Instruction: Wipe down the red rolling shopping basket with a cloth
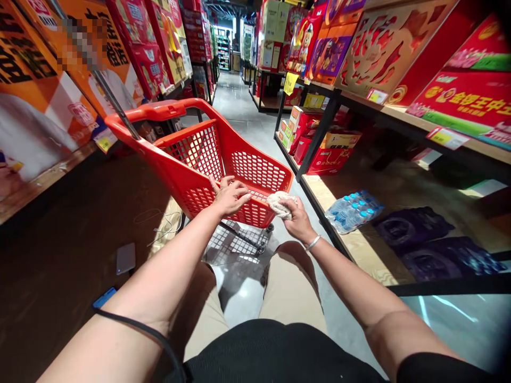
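Note:
A red plastic shopping cart (191,159) stands tipped in the aisle in front of me. My left hand (230,196) grips the near rim of its mesh basket, fingers curled over the edge. My right hand (294,215) is closed round a crumpled whitish cloth (279,203) and presses it against the basket's right corner. A bracelet shows on my right wrist. My knees in beige trousers are just below both hands.
Shelves with red and orange gift boxes (383,48) line both sides of the aisle. A pack of water bottles (353,210) and dark packages (415,226) lie on the low right shelf. A phone (125,258) and a cable lie on the dark low shelf at left.

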`<control>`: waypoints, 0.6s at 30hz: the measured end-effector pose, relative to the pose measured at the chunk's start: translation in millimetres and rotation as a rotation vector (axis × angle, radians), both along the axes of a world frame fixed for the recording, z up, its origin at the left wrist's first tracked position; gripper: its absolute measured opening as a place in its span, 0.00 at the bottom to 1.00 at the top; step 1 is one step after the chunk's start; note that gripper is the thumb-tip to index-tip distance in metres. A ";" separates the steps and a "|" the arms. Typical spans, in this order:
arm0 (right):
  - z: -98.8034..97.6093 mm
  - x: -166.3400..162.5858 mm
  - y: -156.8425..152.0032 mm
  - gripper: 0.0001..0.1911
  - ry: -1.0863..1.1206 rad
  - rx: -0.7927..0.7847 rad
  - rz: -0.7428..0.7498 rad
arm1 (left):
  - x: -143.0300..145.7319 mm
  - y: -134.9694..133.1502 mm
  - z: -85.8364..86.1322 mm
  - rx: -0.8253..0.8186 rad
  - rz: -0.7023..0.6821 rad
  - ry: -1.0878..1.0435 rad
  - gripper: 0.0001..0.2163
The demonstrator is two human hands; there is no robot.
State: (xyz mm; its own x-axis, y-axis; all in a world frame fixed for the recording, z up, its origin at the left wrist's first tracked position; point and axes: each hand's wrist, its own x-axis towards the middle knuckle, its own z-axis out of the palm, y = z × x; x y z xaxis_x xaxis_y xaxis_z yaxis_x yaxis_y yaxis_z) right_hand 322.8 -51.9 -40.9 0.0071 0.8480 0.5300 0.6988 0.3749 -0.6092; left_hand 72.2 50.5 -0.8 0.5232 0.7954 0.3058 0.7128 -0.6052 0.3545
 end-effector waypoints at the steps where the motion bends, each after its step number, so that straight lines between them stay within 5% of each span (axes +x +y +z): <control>1: 1.6 5.2 9.1 0.20 -0.004 0.000 -0.027 | 0.3 1.7 -0.8 0.002 -0.007 -0.003 0.13; 6: 4.7 8.6 33.1 0.17 0.025 -0.052 -0.066 | -1.1 2.1 -4.1 0.052 -0.010 0.015 0.14; 13: 6.8 -29.5 -18.2 0.30 -0.070 0.007 0.057 | -3.9 -9.5 -2.1 0.090 0.012 0.143 0.18; 18: 35.8 -35.0 19.9 0.25 -0.002 -0.183 0.187 | -12.3 -20.2 -3.5 0.076 -0.021 0.119 0.25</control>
